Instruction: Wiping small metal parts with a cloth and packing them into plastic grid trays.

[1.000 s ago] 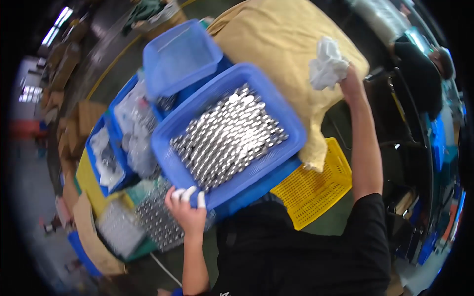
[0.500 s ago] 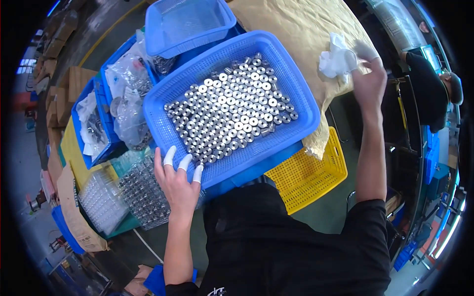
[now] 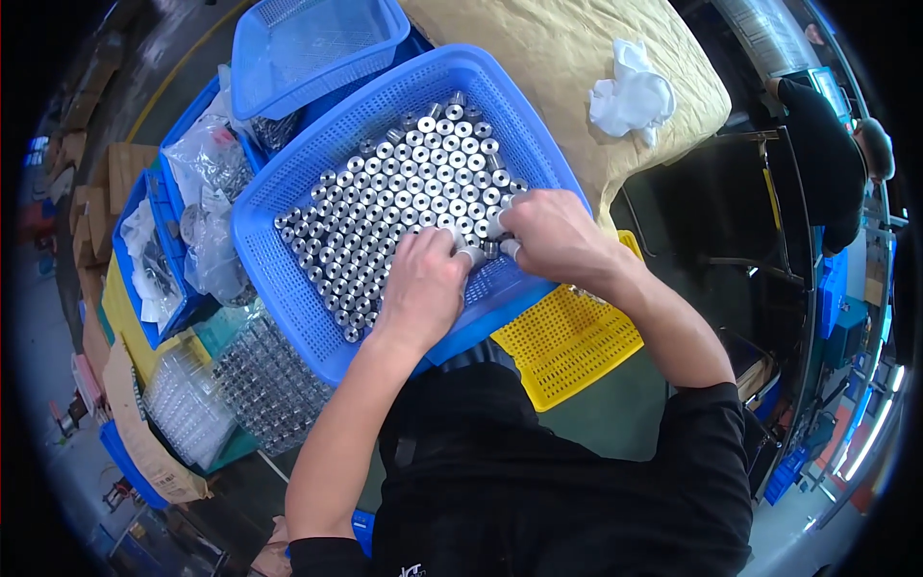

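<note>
A blue mesh basket (image 3: 260, 207) holds many short, shiny metal cylinders (image 3: 385, 197), each with a hole through its middle, packed upright in rows. Both hands reach into its right near part. My left hand (image 3: 423, 288) is closed, its fingertips, in white finger covers, curled down at the cylinders. Close to it, my right hand (image 3: 558, 231) comes over the right rim with bent fingers, also in white covers, drawn together on the outer cylinders. Whatever either hand pinches is hidden by the fingers. A crumpled white cloth (image 3: 633, 91) lies on brown paper beyond the right hand.
An empty blue basket (image 3: 317, 48) stands behind. On the left are blue bins (image 3: 173, 308) with plastic bags and clear trays (image 3: 269, 385) of small parts. A yellow basket (image 3: 567, 351) sits below right. Another person (image 3: 822, 154) is at the far right.
My right hand has let go of the white cloth and come into the blue basket. My left hand has moved from the near rim rightward onto the cylinders. The whole view has shifted slightly.
</note>
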`<state>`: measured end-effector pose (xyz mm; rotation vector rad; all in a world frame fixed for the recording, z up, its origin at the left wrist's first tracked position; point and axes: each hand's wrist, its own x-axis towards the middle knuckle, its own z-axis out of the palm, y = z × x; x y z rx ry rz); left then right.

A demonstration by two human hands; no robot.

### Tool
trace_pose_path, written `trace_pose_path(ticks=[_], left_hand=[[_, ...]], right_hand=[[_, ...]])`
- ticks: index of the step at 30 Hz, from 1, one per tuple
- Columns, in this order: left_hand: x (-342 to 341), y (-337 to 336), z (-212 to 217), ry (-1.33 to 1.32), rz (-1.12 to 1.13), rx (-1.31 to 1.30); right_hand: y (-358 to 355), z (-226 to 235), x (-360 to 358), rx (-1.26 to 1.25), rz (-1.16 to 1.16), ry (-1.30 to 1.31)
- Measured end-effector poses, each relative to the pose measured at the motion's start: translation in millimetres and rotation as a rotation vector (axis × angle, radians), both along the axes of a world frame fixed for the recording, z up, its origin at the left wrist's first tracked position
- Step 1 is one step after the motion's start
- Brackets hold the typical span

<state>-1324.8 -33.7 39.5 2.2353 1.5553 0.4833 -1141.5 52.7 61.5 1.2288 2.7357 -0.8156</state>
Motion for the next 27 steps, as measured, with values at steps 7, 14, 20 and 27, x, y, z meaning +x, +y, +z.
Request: trace_pose_path(ticks=[7, 14, 20, 27], left_hand=[[0, 15, -4, 0.093, -0.125, -0.07], [-2, 12, -13, 0.042, -0.099, -0.072], [-4, 12, -14, 0.049, -0.138, -0.058], [11, 26, -16, 0.127, -0.263, -0.046]], right_hand=[[-1, -13, -10, -0.017, 0.106, -0.044], [-2, -21, -19, -0.093, 0.034, -0.143], [4, 22, 7, -0.475, -0.297, 0.28], [-34, 13, 43, -1.399, -0.397, 1.619]])
